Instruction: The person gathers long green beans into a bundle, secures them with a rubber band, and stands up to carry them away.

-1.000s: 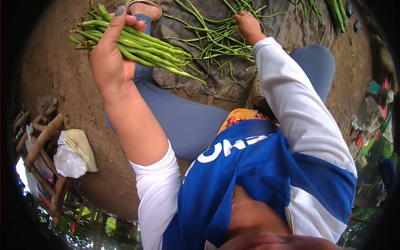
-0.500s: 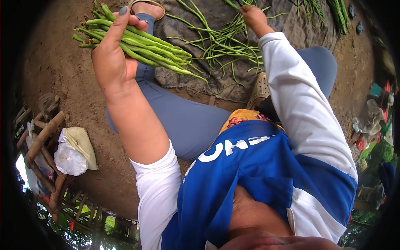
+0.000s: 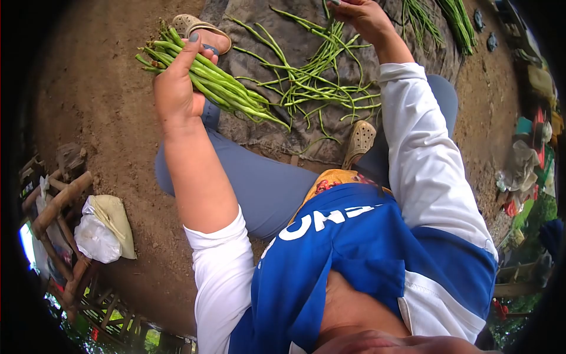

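Note:
A bunch of green long beans (image 3: 215, 79) is gripped in my left hand (image 3: 177, 91). My thumb lies over the beans and the other fingers wrap underneath; their cut ends point to the upper left. At the top edge of the view, my right hand (image 3: 368, 20) has its fingers pinched together at the end of a long bean (image 3: 326, 9). Its fingertips are partly cut off by the frame. Below it, a loose tangle of long beans (image 3: 312, 88) is spread on a dark cloth (image 3: 247, 127) between my legs.
Two more bunches of long beans, one (image 3: 421, 26) beside another (image 3: 458, 26), lie at the cloth's upper right. My sandalled feet flank the loose beans. A pale sack with a white plastic bag (image 3: 97, 236) stands by wooden poles (image 3: 59, 203) at left. Plastic litter (image 3: 522, 168) lies at right.
My right hand has moved up toward the top edge, its fingers now pinched. The left hand with its bunch has shifted slightly right and down in the view.

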Demonstrator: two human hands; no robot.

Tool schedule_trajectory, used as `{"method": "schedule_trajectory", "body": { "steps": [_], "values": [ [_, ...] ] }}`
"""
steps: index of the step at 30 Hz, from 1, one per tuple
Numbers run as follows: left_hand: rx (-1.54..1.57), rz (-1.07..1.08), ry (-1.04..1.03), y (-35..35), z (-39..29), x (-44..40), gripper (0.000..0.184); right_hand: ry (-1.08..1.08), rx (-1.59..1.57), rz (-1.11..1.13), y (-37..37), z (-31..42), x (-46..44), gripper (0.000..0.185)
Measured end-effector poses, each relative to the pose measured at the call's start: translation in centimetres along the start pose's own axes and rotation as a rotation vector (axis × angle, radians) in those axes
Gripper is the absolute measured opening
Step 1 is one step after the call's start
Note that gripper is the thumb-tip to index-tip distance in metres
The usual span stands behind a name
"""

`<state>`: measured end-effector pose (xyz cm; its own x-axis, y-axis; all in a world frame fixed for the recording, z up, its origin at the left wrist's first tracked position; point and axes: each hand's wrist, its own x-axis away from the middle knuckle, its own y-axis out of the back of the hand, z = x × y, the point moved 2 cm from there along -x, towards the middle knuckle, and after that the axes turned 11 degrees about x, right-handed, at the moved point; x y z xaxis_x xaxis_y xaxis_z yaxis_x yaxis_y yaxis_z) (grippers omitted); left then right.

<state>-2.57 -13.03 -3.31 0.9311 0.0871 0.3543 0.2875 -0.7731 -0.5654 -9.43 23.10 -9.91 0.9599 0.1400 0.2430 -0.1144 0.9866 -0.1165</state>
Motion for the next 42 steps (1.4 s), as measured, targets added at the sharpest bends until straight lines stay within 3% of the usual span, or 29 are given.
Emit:
{"method": "schedule_trajectory", "body": {
  "steps": [3, 7, 13, 18, 21, 23, 24, 25, 26, 27, 28, 29, 31, 33, 36, 39, 42],
  "values": [
    [0.015, -0.02, -0.002, -0.2, -0.1, 0.3, 0.018, 0.065, 0.072, -0.09, 0.4, 1.5, 0.5, 0.015],
    [0.009, -0.053, -0.026, -1.0, -0.7, 1.0, 0.019, 0.182, 0.395, -0.252, 1.3, 5.0, 1.6, 0.018],
    [0.004, 0.044, -0.087, -0.5, -0.8, 0.5, 0.02, 0.275, 0.335, -0.389, 2.5, 7.7, 2.8, 0.021],
    [-0.039, 0.056, -0.111, -0.9, -0.9, 0.8, 0.016, 0.794, 0.403, -0.588, 0.9, 12.9, 3.8, 0.024],
    [-0.03, 0.069, -0.113, -1.3, -0.9, 1.0, 0.015, 0.857, 0.495, -0.561, 0.6, 13.5, 3.5, 0.024],
    [-0.024, 0.084, -0.123, -1.3, -1.0, 0.9, 0.014, 0.59, 0.722, -0.507, -0.2, 12.4, 2.6, 0.027],
    [-0.028, 0.081, -0.124, -1.4, -1.0, 1.0, 0.014, 0.903, 1.245, -0.572, -0.9, 11.4, 1.8, 0.031],
    [-0.026, 0.087, -0.119, -1.5, -0.9, 1.1, 0.014, 0.414, 1.341, -0.481, -0.4, 9.1, 1.4, 0.047],
    [-0.024, 0.093, -0.116, -1.5, -0.9, 1.1, 0.014, 0.376, 1.667, -0.577, 0.9, 4.3, -0.5, 0.063],
    [-0.024, 0.096, -0.113, -1.4, -0.9, 1.1, 0.014, 0.219, 1.672, -0.412, -0.4, 2.0, 0.1, 0.069],
    [-0.017, 0.085, -0.099, -1.3, -0.9, 1.1, 0.014, -0.025, 1.711, -0.264, -1.7, -0.2, 0.3, 0.057],
    [-0.009, 0.075, -0.088, -1.3, -0.8, 1.0, 0.013, -0.031, 1.774, -0.054, -1.2, -4.6, -0.4, 0.034],
    [-0.011, 0.065, -0.084, -1.2, -0.7, 0.9, 0.013, -0.234, 1.782, 0.247, -0.7, -14.1, -1.5, 0.029],
    [-0.024, 0.067, -0.09, -1.1, -0.6, 0.8, 0.013, 0.075, 1.857, 0.186, -1.7, -19.8, 1.2, 0.029],
    [-0.028, 0.088, -0.083, -1.1, -0.6, 0.5, 0.013, 0.285, 1.948, -0.005, -2.5, -21.1, 4.5, 0.027],
    [-0.018, 0.084, -0.077, -1.2, -0.6, 0.6, 0.013, -0.024, 2.028, 0.122, -0.8, -20.7, 3.9, 0.025],
    [-0.035, 0.089, -0.094, -1.1, -0.5, 0.5, 0.012, -0.213, 1.981, 0.004, 1.7, -18.3, 2.6, 0.025]
  ]
}}
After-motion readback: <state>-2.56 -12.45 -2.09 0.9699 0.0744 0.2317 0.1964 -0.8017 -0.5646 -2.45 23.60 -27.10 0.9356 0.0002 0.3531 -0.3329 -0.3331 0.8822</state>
